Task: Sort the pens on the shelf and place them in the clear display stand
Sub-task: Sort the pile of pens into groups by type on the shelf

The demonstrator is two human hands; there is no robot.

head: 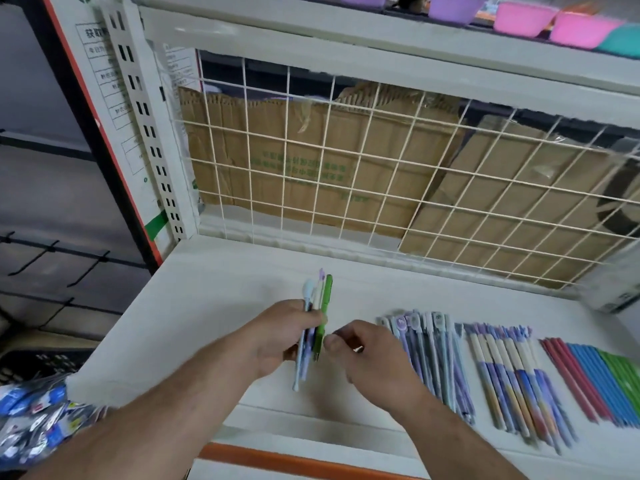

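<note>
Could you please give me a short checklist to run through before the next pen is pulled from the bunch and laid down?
1. Left hand grips the bunch of pens securely: ok.
2. Green pen sits on the bunch's outer edge, on the side of the right hand: ok.
3. Right hand has a pinch on the green pen: cannot tell.
4. A green row is already laid out on the shelf to receive it: ok.

Left hand [282,336] grips a small bundle of mixed pens [317,320] upright above the white shelf [214,299]; right hand [367,355] pinches the green pen [325,306]. Sorted pen rows [502,372] lie toward the shelf's right edge.
</note>
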